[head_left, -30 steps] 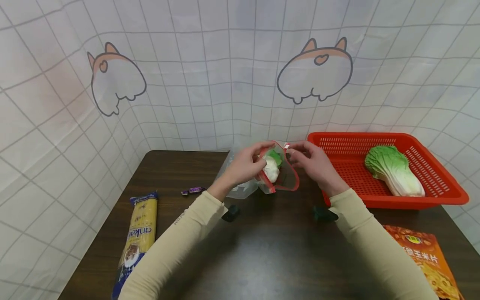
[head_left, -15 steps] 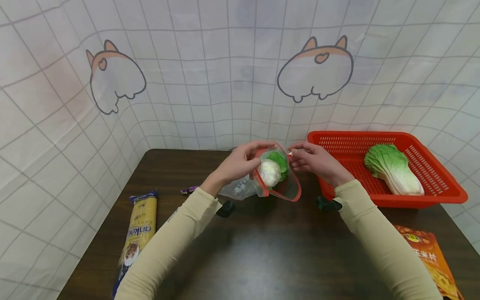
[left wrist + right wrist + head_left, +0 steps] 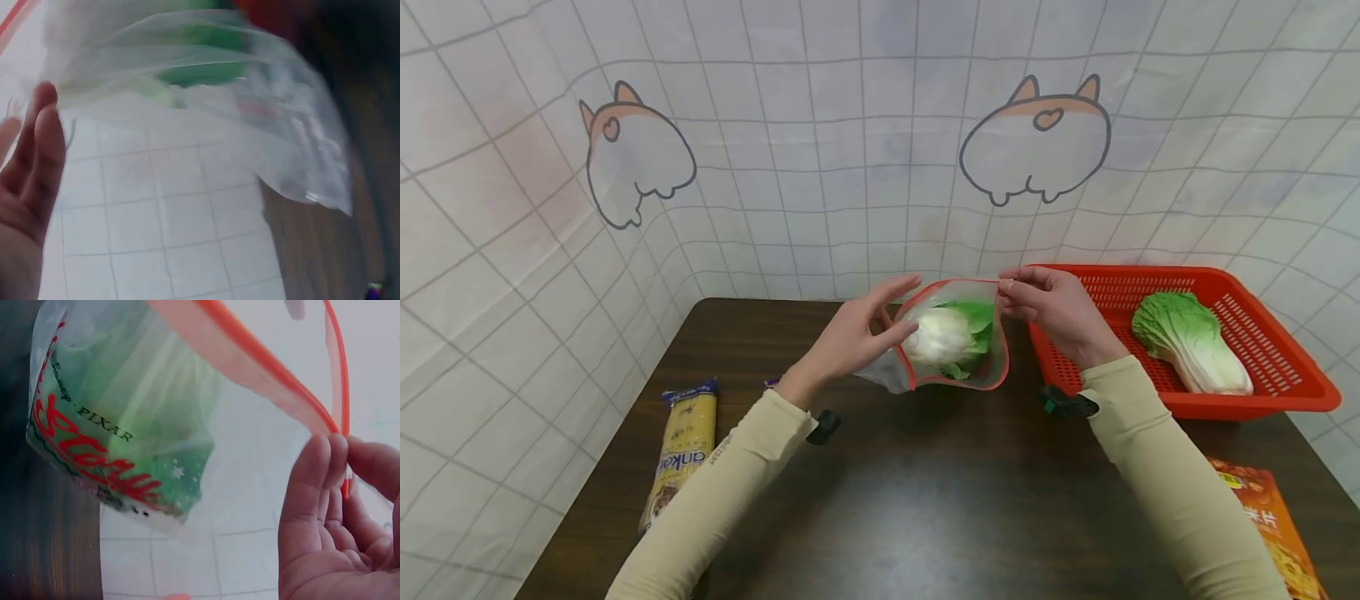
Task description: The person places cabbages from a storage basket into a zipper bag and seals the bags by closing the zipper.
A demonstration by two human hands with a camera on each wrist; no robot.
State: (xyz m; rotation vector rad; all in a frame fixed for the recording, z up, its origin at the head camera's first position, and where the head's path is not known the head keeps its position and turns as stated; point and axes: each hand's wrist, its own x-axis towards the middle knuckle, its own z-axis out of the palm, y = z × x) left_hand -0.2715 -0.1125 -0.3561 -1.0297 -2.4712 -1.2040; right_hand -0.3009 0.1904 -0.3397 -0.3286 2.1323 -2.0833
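A clear zip bag [image 3: 992,367] with a red rim hangs above the table at the middle of the head view, its mouth spread wide. Inside lies a leafy vegetable [image 3: 942,337] with a white base and green leaves, like a cabbage. My right hand [image 3: 1063,312] pinches the rim's right corner between thumb and fingers; the right wrist view shows this pinch and red lettering on the bag. At the bag's left side, my left hand [image 3: 855,333] has its fingers extended and thumb apart, against or very near the rim. The left wrist view is blurred.
A red plastic basket [image 3: 1292,402] holding a Chinese cabbage [image 3: 1191,346] stands at the right. An orange snack packet [image 3: 1270,525] lies at the front right, and a yellow-and-blue noodle packet [image 3: 685,442] at the left. A white gridded curtain [image 3: 850,167] surrounds the dark table [image 3: 910,492].
The hands have moved apart and the bag's mouth has widened. The right hand has shifted right with its corner; the left hand's fingers have straightened. The vegetable now shows more fully in the mouth.
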